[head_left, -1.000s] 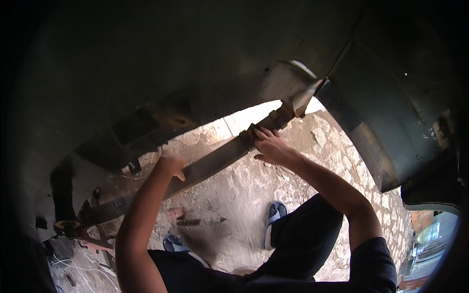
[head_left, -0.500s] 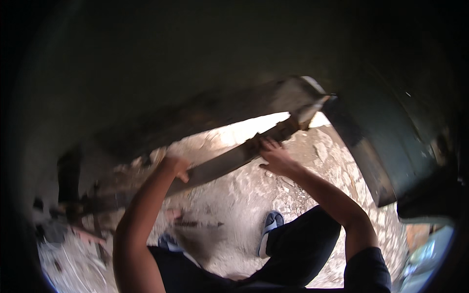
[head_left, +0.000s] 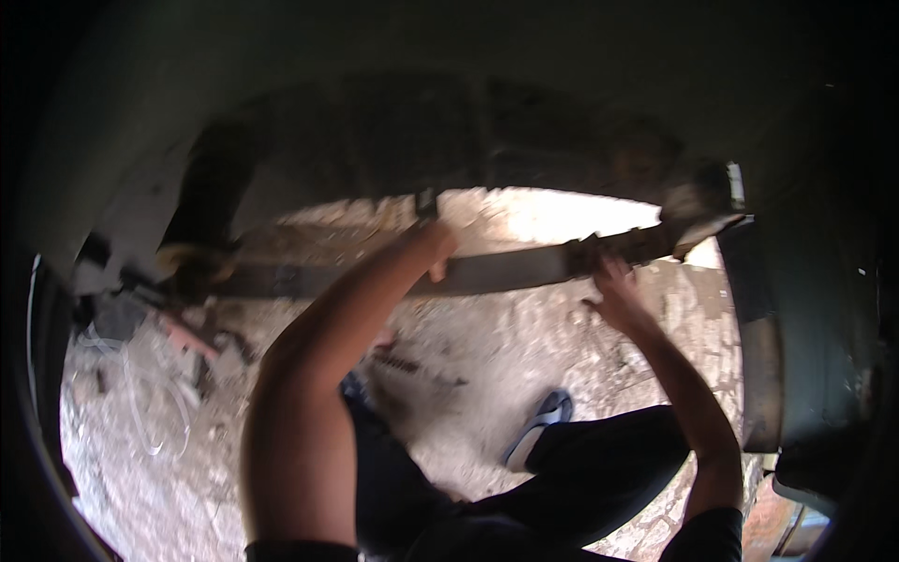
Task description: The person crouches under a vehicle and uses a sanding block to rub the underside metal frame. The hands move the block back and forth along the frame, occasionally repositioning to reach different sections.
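Observation:
A long, flat grey metal bar (head_left: 510,266), looking like a vehicle's leaf spring, runs across the view beneath a dark underbody. My left hand (head_left: 436,247) is at the middle of the bar, closed, its thumb pointing down over it; the other fingers are mostly hidden. Just above that hand a short dark upright piece (head_left: 427,203) shows; whether I hold it is unclear. Further right, my right hand (head_left: 616,286) rests with spread fingers against the bar, beside a dark clamp-like fitting (head_left: 582,255). The bar's right end meets a bracket (head_left: 695,225).
The dark underbody (head_left: 412,126) hangs low over both arms. A dark cylinder (head_left: 211,183) stands near the bar's left end. Stony ground (head_left: 449,365) lies below, with a reddish piece (head_left: 187,334) and pale cord (head_left: 140,412) at left. A dark green panel (head_left: 815,309) borders the right.
My view has turned, so the bar lies more level and farther right. Both hands appear higher and farther right, still at the bar. The dark upright piece now shows above my left hand.

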Demonstrator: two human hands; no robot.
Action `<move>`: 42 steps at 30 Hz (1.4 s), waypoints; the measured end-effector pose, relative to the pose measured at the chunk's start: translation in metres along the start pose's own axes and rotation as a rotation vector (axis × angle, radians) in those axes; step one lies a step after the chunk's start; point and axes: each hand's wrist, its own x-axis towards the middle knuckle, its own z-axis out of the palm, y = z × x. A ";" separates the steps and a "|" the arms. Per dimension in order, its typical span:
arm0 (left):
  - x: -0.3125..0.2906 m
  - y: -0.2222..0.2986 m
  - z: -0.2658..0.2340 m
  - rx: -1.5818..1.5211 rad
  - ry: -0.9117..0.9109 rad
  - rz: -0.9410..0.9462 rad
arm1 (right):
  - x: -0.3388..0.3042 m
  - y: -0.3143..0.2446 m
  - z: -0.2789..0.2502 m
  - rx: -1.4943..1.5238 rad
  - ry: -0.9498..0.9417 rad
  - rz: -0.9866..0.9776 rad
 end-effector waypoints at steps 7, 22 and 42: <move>-0.032 0.003 -0.011 0.016 0.007 -0.014 | 0.003 -0.023 -0.021 -0.073 -0.001 -0.036; -0.013 0.002 -0.003 0.046 0.012 -0.065 | -0.002 -0.015 -0.023 -0.069 0.044 -0.074; -0.023 -0.002 -0.007 -0.003 0.011 -0.062 | -0.001 -0.001 -0.019 -0.029 0.071 -0.078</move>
